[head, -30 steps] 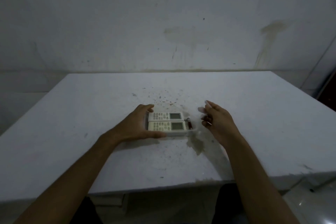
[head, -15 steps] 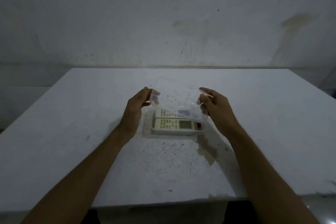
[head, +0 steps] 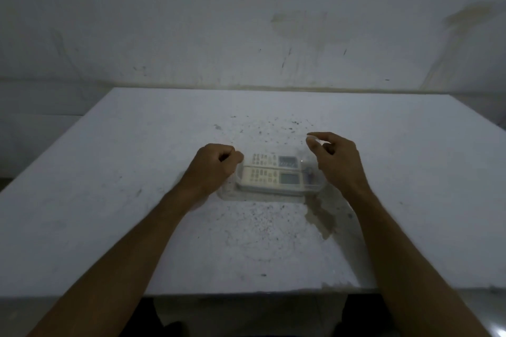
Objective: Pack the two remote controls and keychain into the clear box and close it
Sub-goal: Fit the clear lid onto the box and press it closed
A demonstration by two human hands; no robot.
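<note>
Near edge: pale, speckled worktop (head: 115, 227), with a brownish stain (head: 321, 220) just in front of the clear box's right corner.

Centre: clear box (head: 315, 187), shallow and rectangular with rounded corners, resting flat on the worktop between the two hands. Walls transparent and faintly glossy; whether a lid sits on top cannot be told from this view.

Inside, nearer row: cream remote control (head: 273, 178), lying lengthwise left to right, button grid at left, grey display at right. Inside, farther row: second remote control (head: 273, 160) of like colour and layout, parallel to and touching the first, its display darker. At the box's right end, beside both displays: small dark keychain (head: 310, 174), blurred, details not legible.

Left of box: left hand (head: 212, 165), fingers curled together into a loose fist, knuckles against the box's left end; nothing visibly held.

Right of box and slightly farther: right hand (head: 335, 163), raised above the box's right end, thumb and forefinger tips brought close together, remaining fingers loosely bent; whether anything clear is pinched between them cannot be told.

Far: stained, scuffed wall (head: 246, 22) behind the worktop.
</note>
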